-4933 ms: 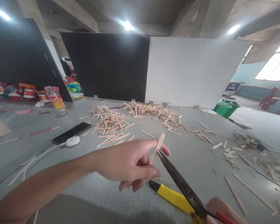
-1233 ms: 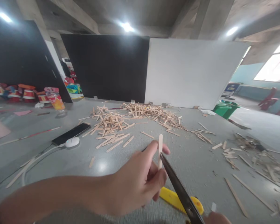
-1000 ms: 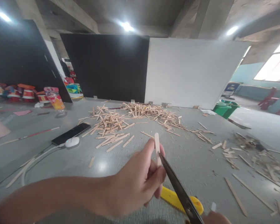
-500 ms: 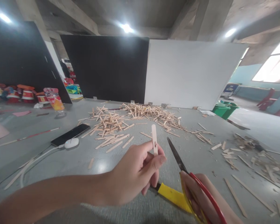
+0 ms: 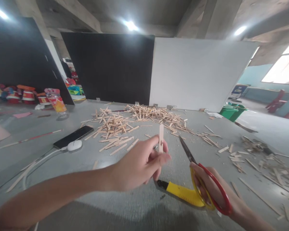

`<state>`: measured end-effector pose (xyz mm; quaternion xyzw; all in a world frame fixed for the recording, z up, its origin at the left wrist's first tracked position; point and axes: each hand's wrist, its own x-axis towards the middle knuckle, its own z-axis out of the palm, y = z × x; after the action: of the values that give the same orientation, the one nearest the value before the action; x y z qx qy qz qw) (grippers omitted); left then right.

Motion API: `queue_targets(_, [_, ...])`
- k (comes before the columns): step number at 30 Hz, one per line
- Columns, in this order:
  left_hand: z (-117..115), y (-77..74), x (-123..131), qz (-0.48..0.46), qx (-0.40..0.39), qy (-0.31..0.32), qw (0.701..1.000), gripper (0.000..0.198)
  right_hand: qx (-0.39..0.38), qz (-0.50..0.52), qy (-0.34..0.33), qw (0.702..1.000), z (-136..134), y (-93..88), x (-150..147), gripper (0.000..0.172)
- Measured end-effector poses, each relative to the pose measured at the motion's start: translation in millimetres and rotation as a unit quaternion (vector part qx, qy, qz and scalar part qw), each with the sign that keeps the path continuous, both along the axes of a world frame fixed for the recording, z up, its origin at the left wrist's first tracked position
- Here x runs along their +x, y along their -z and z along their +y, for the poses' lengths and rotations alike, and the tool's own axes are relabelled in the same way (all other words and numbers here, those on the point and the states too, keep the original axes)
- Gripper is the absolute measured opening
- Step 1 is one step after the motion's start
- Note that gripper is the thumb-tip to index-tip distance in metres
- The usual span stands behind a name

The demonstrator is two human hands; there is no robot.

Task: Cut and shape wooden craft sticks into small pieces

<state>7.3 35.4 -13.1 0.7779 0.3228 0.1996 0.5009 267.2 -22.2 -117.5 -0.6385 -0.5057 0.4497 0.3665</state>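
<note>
The left hand point(image 5: 142, 165) pinches a pale, flat wooden stick point(image 5: 161, 134) upright above the grey worktop point(image 5: 125, 208); the right hand point(image 5: 213, 184) grips red-and-yellow-handled metal scissors point(image 5: 187, 150) nearby. A low, firm pinch should steady the stick.

Workshop, prob.: concrete beams point(image 5: 79, 14), tbl point(image 5: 125, 210) w/ wood sticks point(image 5: 115, 124) (lots).

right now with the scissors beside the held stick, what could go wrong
The pointed scissors in the right hand sit close to the left hand, so a slip might jab that hand, which pinches the wooden stick. The yellow-handled tool lies close to both hands and could get knocked. The left forearm passes over the white cable and may snag it.
</note>
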Motion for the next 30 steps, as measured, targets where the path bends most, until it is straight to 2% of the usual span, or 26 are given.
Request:
queue_targets(2, [17.1, 1.7, -1.7, 0.071, 0.084, -0.001, 0.994, 0.029, -0.005, -0.029, 0.033, 0.999, 6.8, -0.6, 10.0, 0.064])
queue_targets(3, [28.6, 3.6, -3.1, 0.130, 0.147, -0.001, 0.981, 0.030, -0.010, -0.045, 0.046, 0.998, 10.7, -0.6, 15.4, 0.064])
queue_targets(4, [41.7, 6.4, -4.9, 0.163, 0.179, -0.003, 0.970, 0.032, -0.017, -0.069, 0.055, 0.996, 14.4, -0.5, 20.8, 0.065])
queue_targets(6, [70.7, 14.2, -9.8, 0.210, 0.202, -0.005, 0.957, 0.036, -0.027, -0.146, 0.063, 0.987, 20.9, -0.4, 30.3, 0.065])
queue_targets(8, [99.1, 24.1, -16.1, 0.266, 0.208, -0.009, 0.941, 0.032, -0.025, -0.254, 0.061, 0.965, 25.2, 0.1, 36.7, 0.065])
queue_targets(11, [132.2, 39.4, -26.8, 0.339, 0.203, -0.023, 0.918, 0.030, -0.006, -0.413, 0.029, 0.910, 27.3, 2.3, 40.1, 0.062])
queue_targets(13, [146.2, 47.7, -33.7, 0.373, 0.204, -0.038, 0.904, 0.033, -0.004, -0.474, 0.009, 0.880, 26.6, 4.8, 39.5, 0.057])
queue_targets(19, [162.7, 57.8, -46.7, 0.415, 0.230, -0.077, 0.877, 0.035, -0.011, -0.532, -0.001, 0.847, 24.6, 9.5, 37.4, 0.057])
queue_targets(25, [167.7, 57.6, -46.0, 0.418, 0.228, -0.052, 0.878, 0.034, -0.001, -0.563, 0.006, 0.826, 25.8, 8.3, 38.6, 0.056])
queue_targets(30, [173.9, 67.9, -44.5, 0.409, 0.208, -0.024, 0.888, 0.035, 0.003, -0.581, 0.006, 0.814, 25.3, 9.0, 37.6, 0.048])
